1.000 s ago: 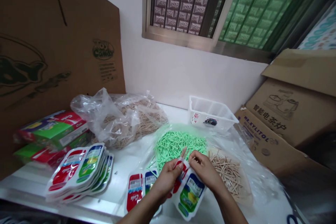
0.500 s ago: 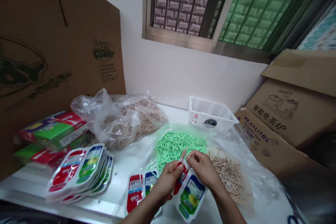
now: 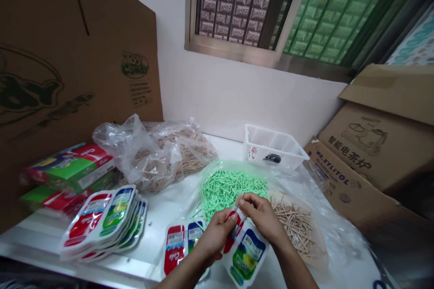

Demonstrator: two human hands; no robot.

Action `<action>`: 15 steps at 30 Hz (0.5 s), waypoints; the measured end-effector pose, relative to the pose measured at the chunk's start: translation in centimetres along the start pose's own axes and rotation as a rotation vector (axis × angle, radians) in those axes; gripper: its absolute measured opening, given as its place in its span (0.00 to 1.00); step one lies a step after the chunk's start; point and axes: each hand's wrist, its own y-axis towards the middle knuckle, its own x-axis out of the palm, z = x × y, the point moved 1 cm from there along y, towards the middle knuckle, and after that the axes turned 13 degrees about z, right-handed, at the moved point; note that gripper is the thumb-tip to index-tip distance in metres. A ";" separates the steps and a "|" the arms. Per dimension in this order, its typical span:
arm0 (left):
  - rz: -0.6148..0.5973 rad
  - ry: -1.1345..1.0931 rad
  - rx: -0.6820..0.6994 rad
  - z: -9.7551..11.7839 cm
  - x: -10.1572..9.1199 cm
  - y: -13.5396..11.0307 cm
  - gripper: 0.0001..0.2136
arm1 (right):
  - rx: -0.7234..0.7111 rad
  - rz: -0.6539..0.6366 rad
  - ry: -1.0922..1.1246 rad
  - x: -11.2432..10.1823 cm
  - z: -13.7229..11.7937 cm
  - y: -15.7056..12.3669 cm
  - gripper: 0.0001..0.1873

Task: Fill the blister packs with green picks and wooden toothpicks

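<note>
My left hand point(image 3: 219, 235) is closed on a twin candy packet point(image 3: 249, 253), its thumb pressed over the red half. The other half, blue and green with a yellow fruit picture, hangs tilted below my fingers. A few thin brown sticks point(image 3: 239, 199) stand up at the packet's top edge. My right hand point(image 3: 261, 214) pinches at these sticks with thumb and forefinger; its other fingers are curled. Under my left forearm lies another twin packet point(image 3: 174, 250), partly covered. Behind my hands is a heap of light green sticks point(image 3: 233, 187), and to the right a heap of brown sticks point(image 3: 294, 223).
A stack of twin packets point(image 3: 101, 221) lies at the left, beside red and green boxes point(image 3: 74, 167). A clear bag of brown sticks point(image 3: 169, 156) sits behind. By the wall stands a white plastic basket point(image 3: 274, 146). Cardboard boxes point(image 3: 359, 144) flank the table.
My right hand's fingertips have shifted slightly left, onto the sticks at the packet's top. My left hand and the packet have hardly moved.
</note>
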 end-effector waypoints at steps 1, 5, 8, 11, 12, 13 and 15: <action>0.002 -0.001 0.000 -0.1 -0.1 0.0 0.21 | 0.010 0.009 -0.018 0.0 0.0 0.1 0.11; 0.019 0.001 0.006 -0.3 0.0 0.1 0.22 | 0.013 0.035 -0.048 0.1 0.1 0.2 0.07; 0.019 0.006 0.005 -0.1 0.0 0.1 0.22 | 0.001 0.060 -0.060 -0.1 0.2 0.1 0.04; 0.007 -0.003 0.011 0.0 0.0 0.0 0.21 | 0.013 0.046 -0.087 -0.4 0.3 -0.2 0.02; 0.000 -0.007 0.010 -0.1 0.0 0.0 0.21 | 0.013 0.036 -0.087 -0.5 0.3 -0.3 0.03; -0.006 -0.009 0.008 -0.1 0.0 0.0 0.21 | 0.011 0.023 -0.083 -0.6 0.3 -0.5 0.05; -0.012 -0.003 -0.005 -0.2 -0.1 0.0 0.21 | -0.004 0.002 -0.080 -0.8 0.1 -0.8 0.13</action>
